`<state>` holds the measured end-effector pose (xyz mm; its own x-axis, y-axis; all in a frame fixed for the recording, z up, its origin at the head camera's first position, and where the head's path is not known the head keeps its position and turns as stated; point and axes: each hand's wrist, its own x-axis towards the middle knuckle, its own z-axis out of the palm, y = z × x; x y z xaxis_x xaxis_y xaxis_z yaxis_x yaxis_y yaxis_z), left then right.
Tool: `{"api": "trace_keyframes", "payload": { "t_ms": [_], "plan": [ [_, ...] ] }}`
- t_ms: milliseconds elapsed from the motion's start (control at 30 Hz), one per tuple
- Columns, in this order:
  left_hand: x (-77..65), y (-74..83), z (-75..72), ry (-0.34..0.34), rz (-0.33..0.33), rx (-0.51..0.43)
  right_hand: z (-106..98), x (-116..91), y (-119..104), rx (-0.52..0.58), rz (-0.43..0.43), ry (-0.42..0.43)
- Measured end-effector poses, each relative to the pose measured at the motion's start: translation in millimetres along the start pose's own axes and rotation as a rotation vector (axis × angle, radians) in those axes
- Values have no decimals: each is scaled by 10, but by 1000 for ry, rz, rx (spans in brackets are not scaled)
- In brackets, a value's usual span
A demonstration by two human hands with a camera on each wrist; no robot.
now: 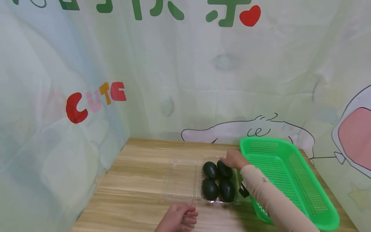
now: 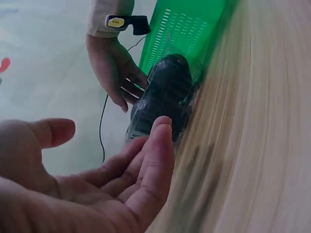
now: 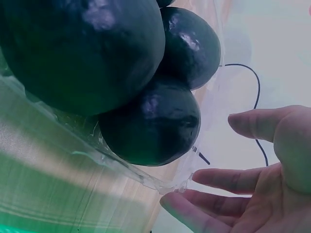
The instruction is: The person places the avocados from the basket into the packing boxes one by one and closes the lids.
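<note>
Several dark green avocados [image 1: 210, 189] sit in two rows in one half of a clear plastic clamshell box [image 1: 182, 178], whose lid lies unfolded to the left. My right hand [image 1: 234, 159] is at the box's far right corner, beside the back right avocado. In the right wrist view its fingertips [image 3: 176, 201] touch the box's clear rim, with the thumb apart and nothing pinched. My left hand [image 1: 180, 218] is in front of the box near the lid. Its fingers are loosely bent and hold nothing in the left wrist view, where the avocados partly hide behind its fingertips.
A green perforated plastic basket [image 1: 318, 180] stands right of the box, beneath my right forearm. A small black object [image 1: 243, 190] shows between box and basket. The wooden tabletop [image 1: 139, 167] ends at a printed cloth backdrop [image 1: 174, 80] behind and to the left.
</note>
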<state>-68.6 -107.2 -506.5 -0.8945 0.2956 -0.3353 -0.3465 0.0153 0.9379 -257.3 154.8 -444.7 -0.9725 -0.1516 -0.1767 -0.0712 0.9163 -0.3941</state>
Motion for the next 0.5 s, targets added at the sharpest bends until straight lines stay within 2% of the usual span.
{"api": "trace_keyframes", "payload": {
  "t_ms": [167, 333, 400, 500],
  "plan": [
    [58, -119, -62, -54, -101, -239, 42, 12, 1, 1, -2, -7],
    [97, -158, -104, -52, -75, -430, 48, 8, -5, 18, 11, -4],
    [119, -150, -115, -39, -59, -465, 41, 0, -10, 11, 6, -4],
    [152, -152, -134, -21, -39, -469, 34, -9, -17, -13, -11, 0]
  ]
}}
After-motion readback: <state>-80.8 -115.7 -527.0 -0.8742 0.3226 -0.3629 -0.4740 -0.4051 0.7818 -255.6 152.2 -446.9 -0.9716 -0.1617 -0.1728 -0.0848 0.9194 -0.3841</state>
